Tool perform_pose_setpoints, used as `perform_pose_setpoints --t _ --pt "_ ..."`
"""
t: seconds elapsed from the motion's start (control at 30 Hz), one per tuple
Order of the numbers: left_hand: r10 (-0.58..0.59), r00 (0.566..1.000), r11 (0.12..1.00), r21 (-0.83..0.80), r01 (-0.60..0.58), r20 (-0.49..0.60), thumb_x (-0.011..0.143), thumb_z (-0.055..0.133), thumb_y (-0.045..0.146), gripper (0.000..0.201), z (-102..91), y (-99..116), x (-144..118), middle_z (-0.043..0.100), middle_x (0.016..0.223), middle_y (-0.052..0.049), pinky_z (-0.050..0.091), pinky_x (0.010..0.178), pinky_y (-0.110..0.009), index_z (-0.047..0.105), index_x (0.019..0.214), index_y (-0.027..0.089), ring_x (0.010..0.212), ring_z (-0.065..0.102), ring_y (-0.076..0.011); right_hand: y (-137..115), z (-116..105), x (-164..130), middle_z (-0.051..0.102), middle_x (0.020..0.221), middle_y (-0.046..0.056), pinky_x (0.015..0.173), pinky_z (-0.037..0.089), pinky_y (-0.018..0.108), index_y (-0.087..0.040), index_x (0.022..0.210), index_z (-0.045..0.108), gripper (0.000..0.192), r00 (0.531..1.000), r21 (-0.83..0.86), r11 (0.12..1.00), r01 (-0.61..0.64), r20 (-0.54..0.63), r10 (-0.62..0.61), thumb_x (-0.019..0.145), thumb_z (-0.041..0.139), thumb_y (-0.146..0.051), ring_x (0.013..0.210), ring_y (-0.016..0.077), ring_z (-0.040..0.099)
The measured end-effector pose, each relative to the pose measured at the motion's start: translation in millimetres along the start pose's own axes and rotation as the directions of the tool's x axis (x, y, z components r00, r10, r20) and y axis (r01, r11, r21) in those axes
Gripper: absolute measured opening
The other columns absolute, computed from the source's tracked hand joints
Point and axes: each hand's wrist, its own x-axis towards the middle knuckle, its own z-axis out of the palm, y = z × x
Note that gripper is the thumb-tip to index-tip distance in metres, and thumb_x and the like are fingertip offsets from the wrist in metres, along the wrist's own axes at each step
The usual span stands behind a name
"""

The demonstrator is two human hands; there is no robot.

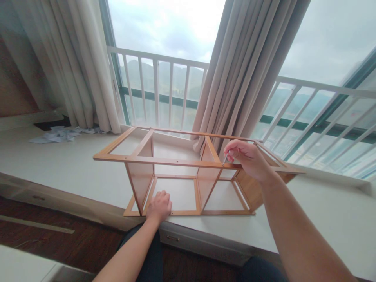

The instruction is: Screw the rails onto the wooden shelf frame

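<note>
A wooden shelf frame (164, 160) lies on its side on the white window ledge, with panels set crosswise between its two long side frames. My right hand (245, 156) is closed around a thin metal tool (225, 159), perhaps a hex key. The tool's lower tip meets the upper front rail close to a crosswise panel (208, 184). Lower down, my left hand (159, 206) rests on the bottom front rail with its fingers curled over it. Whether that hand grips the rail firmly or only leans on it is partly hidden.
The white ledge (88, 180) runs along the window, with drawers (188, 241) beneath its front edge. Crumpled white paper or plastic scraps (58, 135) lie at the left. Grey curtains (235, 66) hang behind the frame, before a white railing (155, 86).
</note>
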Motion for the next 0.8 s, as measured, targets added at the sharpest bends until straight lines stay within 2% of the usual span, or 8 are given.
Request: perform_pose_setpoints --t 0.53,0.8 --pt "0.001 1.000 1.000 -0.001 -0.001 0.005 0.097 0.047 0.023 0.020 1.0 -1.3 -0.4 0.067 0.114 -0.011 0.045 0.092 -0.042 0.067 0.098 0.021 0.114 0.058 -0.0281 -6.0 2.0 1.4 0.069 0.080 0.003 0.064 0.049 0.028 -0.021 0.092 0.076 0.033 1.000 0.014 1.000 0.003 -0.004 -0.003 0.094 0.073 -0.053 0.069 0.0147 0.059" --pt "-0.003 1.000 1.000 0.005 0.003 0.004 0.097 0.045 0.023 0.022 -1.7 -0.3 -0.8 0.067 0.113 -0.011 0.046 0.092 -0.043 0.067 0.097 0.023 0.114 0.059 -0.0289 0.0 1.0 0.0 0.069 0.084 0.003 0.067 0.048 0.028 -0.021 0.094 0.075 0.027 1.000 0.058 0.998 -0.007 0.027 0.006 0.096 0.073 -0.048 0.070 0.0141 0.058"
